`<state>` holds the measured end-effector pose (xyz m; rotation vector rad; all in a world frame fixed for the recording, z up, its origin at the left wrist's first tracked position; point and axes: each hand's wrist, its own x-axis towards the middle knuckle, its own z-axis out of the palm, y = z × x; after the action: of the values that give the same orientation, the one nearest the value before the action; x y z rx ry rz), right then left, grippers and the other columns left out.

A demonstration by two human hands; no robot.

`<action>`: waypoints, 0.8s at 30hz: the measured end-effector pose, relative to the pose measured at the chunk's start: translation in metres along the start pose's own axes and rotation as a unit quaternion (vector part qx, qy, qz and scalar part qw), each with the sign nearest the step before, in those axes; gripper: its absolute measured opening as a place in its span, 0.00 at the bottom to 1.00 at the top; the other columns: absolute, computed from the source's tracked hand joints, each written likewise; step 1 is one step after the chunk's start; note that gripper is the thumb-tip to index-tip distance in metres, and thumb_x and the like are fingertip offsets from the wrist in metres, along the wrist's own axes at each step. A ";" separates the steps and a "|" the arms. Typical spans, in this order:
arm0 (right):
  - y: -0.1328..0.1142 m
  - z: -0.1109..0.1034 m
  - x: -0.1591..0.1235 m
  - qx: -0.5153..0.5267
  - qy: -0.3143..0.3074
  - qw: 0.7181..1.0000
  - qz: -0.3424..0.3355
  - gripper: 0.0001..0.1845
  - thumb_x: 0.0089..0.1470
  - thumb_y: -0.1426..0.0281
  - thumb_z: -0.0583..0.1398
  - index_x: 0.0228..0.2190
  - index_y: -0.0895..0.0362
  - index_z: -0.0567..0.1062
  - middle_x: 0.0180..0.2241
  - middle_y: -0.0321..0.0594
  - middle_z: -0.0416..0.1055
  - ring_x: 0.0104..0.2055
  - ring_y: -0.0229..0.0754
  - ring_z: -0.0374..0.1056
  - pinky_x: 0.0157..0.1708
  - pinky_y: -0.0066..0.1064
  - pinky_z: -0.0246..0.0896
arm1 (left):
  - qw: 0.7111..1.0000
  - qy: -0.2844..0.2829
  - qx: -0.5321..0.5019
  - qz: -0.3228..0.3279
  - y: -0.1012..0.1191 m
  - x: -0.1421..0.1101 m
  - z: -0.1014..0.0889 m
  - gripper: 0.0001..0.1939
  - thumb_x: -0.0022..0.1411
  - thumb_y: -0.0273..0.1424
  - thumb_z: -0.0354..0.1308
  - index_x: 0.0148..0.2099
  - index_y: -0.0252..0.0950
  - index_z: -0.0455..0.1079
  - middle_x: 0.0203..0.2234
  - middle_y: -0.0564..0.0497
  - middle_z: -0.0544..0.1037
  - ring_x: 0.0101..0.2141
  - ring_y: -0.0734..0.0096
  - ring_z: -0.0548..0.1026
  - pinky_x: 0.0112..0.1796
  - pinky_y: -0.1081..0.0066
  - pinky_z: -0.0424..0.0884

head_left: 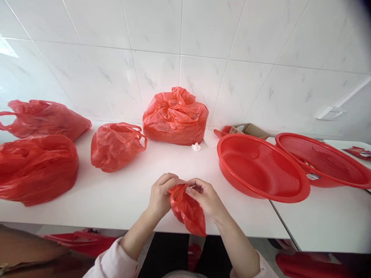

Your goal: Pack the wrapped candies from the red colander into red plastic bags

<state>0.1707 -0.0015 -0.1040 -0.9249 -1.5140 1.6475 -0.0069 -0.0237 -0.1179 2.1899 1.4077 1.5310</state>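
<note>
A small red plastic bag (189,212) hangs between my two hands, just over the near edge of the white table (130,197). My left hand (162,193) closes on the gathered top of the bag from the left. From the right, my right hand (207,197) pinches the same bunched top, thumb in front. The bag's lower end droops toward the table edge. What lies inside it, if anything, is hidden.
Filled red bags (117,146) stand at the left, and a larger knotted one (175,119) rests against the tiled wall. A crumpled white tissue (196,146) lies near it. To the right are two red baskets (261,166) and an open cardboard box (252,130).
</note>
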 end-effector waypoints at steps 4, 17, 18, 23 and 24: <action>-0.008 -0.001 -0.001 -0.091 0.012 0.996 -0.007 0.08 0.54 0.65 0.64 0.30 0.56 0.72 0.33 0.35 0.70 0.34 0.37 0.65 0.37 0.32 0.62 | 0.989 -0.104 -0.094 -0.049 -0.001 0.002 -0.017 0.12 0.59 0.22 0.61 0.43 0.41 0.80 0.36 0.50 0.81 0.36 0.69 0.79 0.36 0.73 0.74; -0.001 0.011 -0.027 -0.468 0.045 0.862 -0.192 0.11 0.53 0.83 0.53 0.30 0.55 0.64 0.37 0.40 0.66 0.37 0.43 0.64 0.35 0.37 0.62 | 0.941 -0.002 -0.171 -0.292 0.001 0.016 -0.033 0.11 0.58 0.40 0.64 0.33 0.38 0.80 0.32 0.49 0.83 0.36 0.62 0.79 0.40 0.67 0.76; -0.001 0.011 -0.028 -0.457 0.049 0.868 -0.186 0.10 0.53 0.82 0.53 0.30 0.55 0.65 0.37 0.40 0.67 0.37 0.43 0.64 0.35 0.37 0.63 | 0.939 -0.001 -0.184 -0.291 0.003 0.017 -0.034 0.11 0.58 0.40 0.64 0.33 0.38 0.79 0.32 0.49 0.83 0.36 0.62 0.79 0.40 0.67 0.76; -0.007 0.011 -0.033 -0.341 0.069 0.919 -0.185 0.05 0.61 0.70 0.56 0.35 0.52 0.72 0.41 0.41 0.68 0.40 0.42 0.68 0.36 0.33 0.66 | 0.895 -0.011 -0.317 -0.313 0.024 0.024 -0.050 0.18 0.60 0.45 0.61 0.29 0.34 0.74 0.25 0.50 0.77 0.29 0.68 0.77 0.38 0.65 0.77; -0.006 0.010 -0.035 -0.319 0.081 0.925 -0.190 0.06 0.62 0.68 0.56 0.38 0.51 0.74 0.43 0.41 0.69 0.40 0.41 0.68 0.37 0.32 0.66 | 0.886 0.011 -0.333 -0.322 0.029 0.025 -0.061 0.19 0.59 0.46 0.62 0.29 0.34 0.73 0.23 0.51 0.76 0.27 0.70 0.75 0.34 0.66 0.77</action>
<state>0.1793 -0.0360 -0.0958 -0.9804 -2.0005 0.7823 -0.0361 -0.0446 -0.0555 1.1504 1.1797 1.4609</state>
